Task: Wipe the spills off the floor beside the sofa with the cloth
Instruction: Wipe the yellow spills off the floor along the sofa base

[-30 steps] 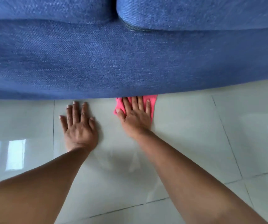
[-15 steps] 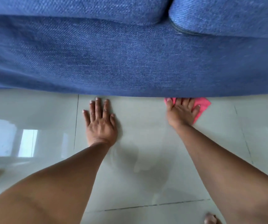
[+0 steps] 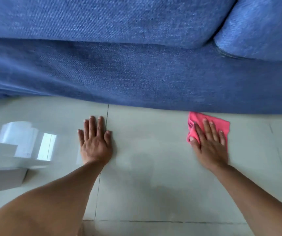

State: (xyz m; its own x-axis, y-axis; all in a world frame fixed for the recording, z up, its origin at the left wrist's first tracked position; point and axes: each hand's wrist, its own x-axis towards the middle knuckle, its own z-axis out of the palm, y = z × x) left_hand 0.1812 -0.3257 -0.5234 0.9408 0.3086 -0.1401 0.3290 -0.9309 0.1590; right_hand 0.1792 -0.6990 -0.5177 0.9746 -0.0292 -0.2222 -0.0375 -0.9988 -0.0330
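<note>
There is one cloth (image 3: 220,124), pink, and there are two bare hands and one blue sofa (image 3: 136,70). All are over a pale, glossy tiled floor (image 3: 153,167).

The right hand (image 3: 209,142) is open and flat, palm down, with the fingers spread, and it presses on the cloth. It does not grip the cloth; it only lies on top and covers most of it. The cloth is crumpled at its left side beside the thumb. Its far corner is at the bottom edge of the sofa, and I cannot tell if it touches.

The left hand (image 3: 95,139) is also open and flat, fingers together, palm on the bare floor, holding nothing. It lies just beside a grout line and is well apart from the right hand.

The strip of floor between the hands and the sofa edge is narrow. Toward the person the floor is open and wide. On the left side of the floor there is a bright reflection (image 3: 26,142) and a pale box-like thing (image 3: 2,180), which is blurred. I see no clear spill; the picture is a little blurred.
</note>
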